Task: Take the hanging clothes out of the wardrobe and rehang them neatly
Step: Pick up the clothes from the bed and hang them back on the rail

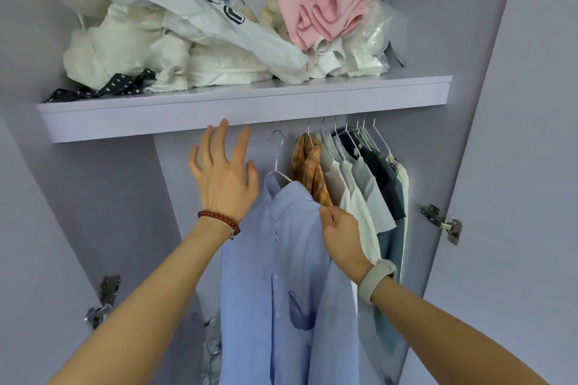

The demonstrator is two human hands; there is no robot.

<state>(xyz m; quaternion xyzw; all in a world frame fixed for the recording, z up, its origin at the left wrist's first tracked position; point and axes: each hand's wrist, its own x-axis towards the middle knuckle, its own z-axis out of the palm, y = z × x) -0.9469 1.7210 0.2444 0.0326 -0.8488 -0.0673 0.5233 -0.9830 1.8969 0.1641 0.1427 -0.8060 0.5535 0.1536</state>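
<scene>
The rail that carries the hangers is hidden behind the front lip of the shelf; only the hook tops show below it. The lower part of the blue shirt runs off the bottom edge, and a patterned grey garment behind it at lower left is mostly covered. On the shelf, a heap of white and cream clothes carries black printed marks that are too crumpled to read, and a pink garment lies on top at the right beside a clear plastic bag. A dark spotted cloth trails over the shelf's left end. No readable writing shows anywhere.

The left hand is raised just under the shelf edge, palm toward the wardrobe, its fingers spread wide and holding nothing; a red bead bracelet circles the wrist. The right hand pinches the blue shirt at its right shoulder, fingers curled on the cloth; a pale wristband sits on that wrist.

The blue shirt hangs on a wire hanger left of the packed row of hung clothes, touching an orange checked garment. Metal hinges show on both doors.
</scene>
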